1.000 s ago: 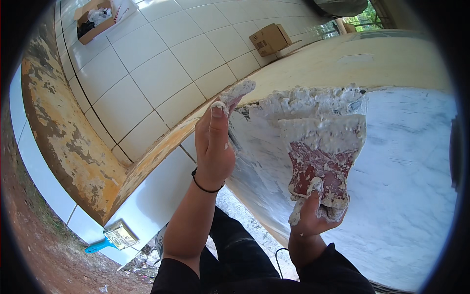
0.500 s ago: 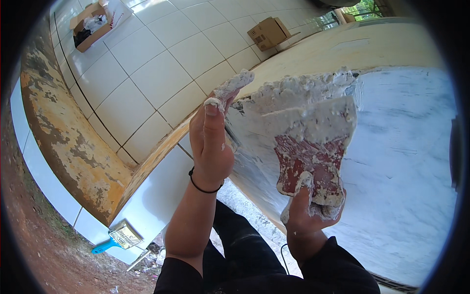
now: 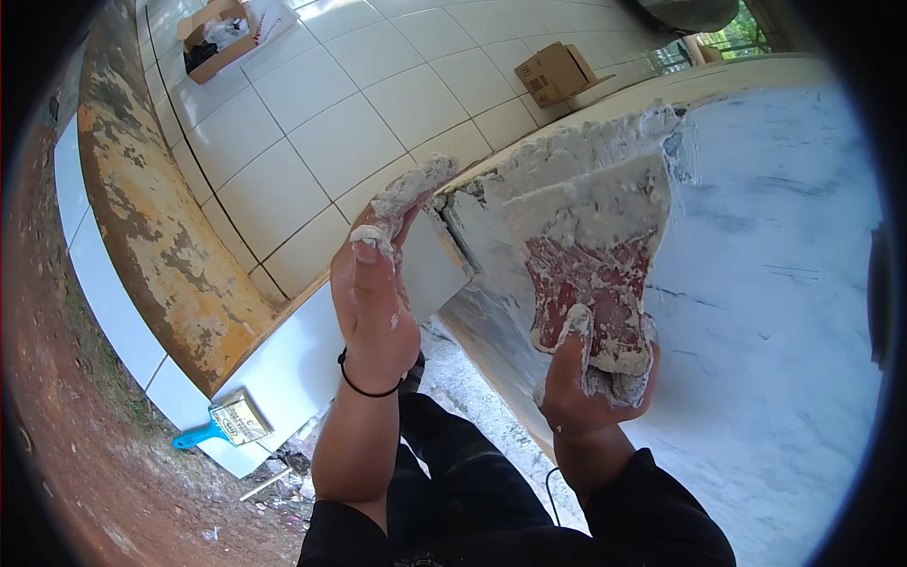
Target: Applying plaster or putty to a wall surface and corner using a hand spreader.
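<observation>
My right hand (image 3: 600,383) grips a wide red putty scraper (image 3: 590,265), both coated in white paste; its broad edge is against the upper part of the white marble-look panel (image 3: 756,321), just below a lumpy band of paste (image 3: 605,142). My left hand (image 3: 378,274) is held upright beside the panel's left edge, fingers stretched out, with paste on thumb and fingertips and nothing held; whether it touches the edge I cannot tell. A dark band circles my left wrist.
A blue-handled paintbrush (image 3: 217,430) lies on a tiled ledge (image 3: 104,283) along a peeling yellow low wall (image 3: 170,274). Beyond, on the white tile floor (image 3: 274,189), are an open box with plastic bags (image 3: 217,47) and a second cardboard box (image 3: 548,76).
The scraper in my right hand has moved up and slightly left in the picture. My left hand has shifted left, still open. The panel and paste band appear higher as the view changes.
</observation>
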A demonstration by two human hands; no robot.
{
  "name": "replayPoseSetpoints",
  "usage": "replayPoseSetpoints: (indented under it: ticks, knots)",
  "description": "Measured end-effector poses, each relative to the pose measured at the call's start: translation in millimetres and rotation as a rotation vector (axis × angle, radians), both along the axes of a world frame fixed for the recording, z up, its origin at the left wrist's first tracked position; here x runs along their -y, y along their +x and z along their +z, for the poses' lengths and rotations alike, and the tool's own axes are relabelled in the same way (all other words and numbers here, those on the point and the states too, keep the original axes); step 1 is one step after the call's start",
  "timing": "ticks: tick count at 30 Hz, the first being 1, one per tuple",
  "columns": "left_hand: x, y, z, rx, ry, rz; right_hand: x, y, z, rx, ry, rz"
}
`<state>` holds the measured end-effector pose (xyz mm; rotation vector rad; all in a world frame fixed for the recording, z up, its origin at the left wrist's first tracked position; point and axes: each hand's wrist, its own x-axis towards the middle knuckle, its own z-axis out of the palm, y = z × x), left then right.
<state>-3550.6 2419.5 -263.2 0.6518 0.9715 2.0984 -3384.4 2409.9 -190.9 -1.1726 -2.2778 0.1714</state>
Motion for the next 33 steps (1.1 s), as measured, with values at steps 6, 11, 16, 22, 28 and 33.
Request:
replayPoseSetpoints:
  ticks: [6, 11, 16, 22, 28, 33]
  knots:
    - [5.7, 28.7, 12.9, -0.069, 0.046, -0.023, -11.4, 2.1, -20.1, -0.203, 0.177, -0.093]
    - [26.1, 41.6, 26.7, -0.287, -0.072, 0.028, -9.8, -4.6, -6.7, -0.374, 0.306, 0.029]
    - [29.8, 40.2, 19.4, -0.325, -0.031, 0.043, -27.4, -19.2, -13.2, -0.314, 0.320, 0.012]
    - [9.7, 26.3, 8.2, -0.301, -0.065, -0.012, -13.8, -20.5, -17.5, -0.309, 0.333, -0.100]
    - [-26.9, 10.4, 1.5, -0.258, 0.017, -0.101, -15.5, -24.5, -13.4, -0.121, 0.371, -0.049]
    - [-40.4, 11.2, -4.6, -0.234, 0.042, -0.143, -10.2, -20.3, -18.8, 0.162, 0.415, -0.247]
